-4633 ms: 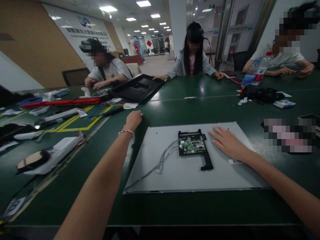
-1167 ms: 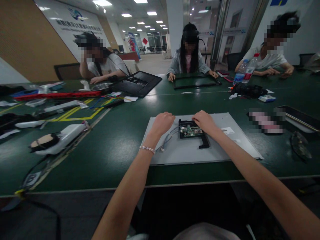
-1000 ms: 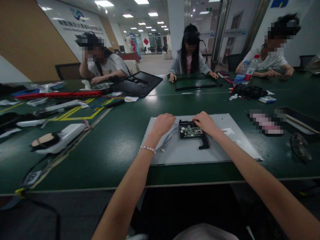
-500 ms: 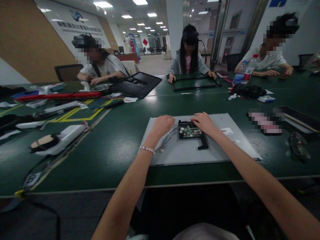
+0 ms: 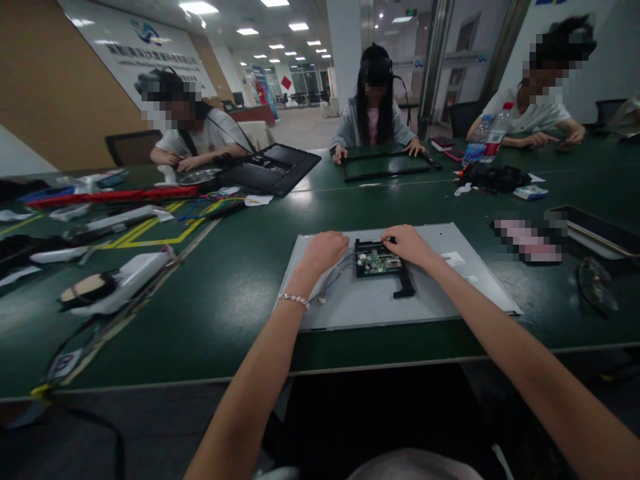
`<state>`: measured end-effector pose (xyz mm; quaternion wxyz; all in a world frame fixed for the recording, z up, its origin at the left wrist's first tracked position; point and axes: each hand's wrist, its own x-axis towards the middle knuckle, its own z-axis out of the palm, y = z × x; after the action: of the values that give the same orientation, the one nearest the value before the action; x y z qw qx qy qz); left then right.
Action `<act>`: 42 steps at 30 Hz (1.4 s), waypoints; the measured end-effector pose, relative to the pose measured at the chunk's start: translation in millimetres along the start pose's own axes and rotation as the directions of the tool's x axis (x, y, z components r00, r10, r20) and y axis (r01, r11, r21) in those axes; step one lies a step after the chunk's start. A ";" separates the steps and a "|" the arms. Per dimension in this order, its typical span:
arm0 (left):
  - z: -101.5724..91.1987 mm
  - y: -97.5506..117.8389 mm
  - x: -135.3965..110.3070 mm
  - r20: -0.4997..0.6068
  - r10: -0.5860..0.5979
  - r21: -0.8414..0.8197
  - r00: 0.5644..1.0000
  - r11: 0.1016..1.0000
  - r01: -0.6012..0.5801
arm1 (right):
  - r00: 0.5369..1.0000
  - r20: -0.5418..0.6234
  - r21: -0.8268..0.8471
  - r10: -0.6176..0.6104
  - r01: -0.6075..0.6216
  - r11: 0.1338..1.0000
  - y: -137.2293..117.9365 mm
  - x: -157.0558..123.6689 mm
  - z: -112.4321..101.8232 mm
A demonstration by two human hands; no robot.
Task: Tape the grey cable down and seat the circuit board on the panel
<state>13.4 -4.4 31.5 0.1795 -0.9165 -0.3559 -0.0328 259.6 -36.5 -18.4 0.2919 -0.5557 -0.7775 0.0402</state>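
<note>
A grey metal-backed display panel (image 5: 360, 310) lies flat on the table before me. On it sits a black plastic bracket (image 5: 406, 285) carrying a green circuit board (image 5: 379, 261). Thin grey cables (image 5: 334, 279) run from the board's left side down to small loose connectors. My left hand (image 5: 326, 251) is curled over the panel, left of the board and close to the cables; whatever its fingertips pinch is hidden. At the bracket's upper right corner, my right hand (image 5: 407, 245) has its bent fingers closed on the black plastic.
Eyeglasses (image 5: 596, 283), a pink phone (image 5: 529, 241) and a dark tablet-like device (image 5: 593, 230) lie at right. Bottles (image 5: 495, 133) stand farther back. A white device (image 5: 120, 283) and cords lie left. Across the table, a co-worker holds a black frame (image 5: 393, 177); two others sit either side.
My right fingers have curled in more at the bracket's corner. My left hand has barely moved. The view has shifted slightly.
</note>
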 end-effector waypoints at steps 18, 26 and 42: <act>6.0 0.4 3.0 0.002 -0.038 -0.031 0.999 0.999 0.038 | 0.998 0.028 0.018 -0.052 0.052 0.999 7.7 3.4 3.5; 2.3 4.8 2.0 -0.016 -0.065 -0.050 0.998 0.997 0.064 | 0.999 0.013 0.074 -0.047 0.046 0.996 13.1 0.5 7.2; -4.3 20.1 3.8 -0.169 -0.044 -0.189 0.985 0.982 0.012 | 0.961 -0.276 0.263 -0.019 0.094 0.960 -32.7 -9.4 -11.5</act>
<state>29.9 -17.2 30.1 0.1222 -0.9179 -0.3472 -0.1479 239.9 -60.3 -0.1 0.4704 -0.4875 -0.7329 0.0623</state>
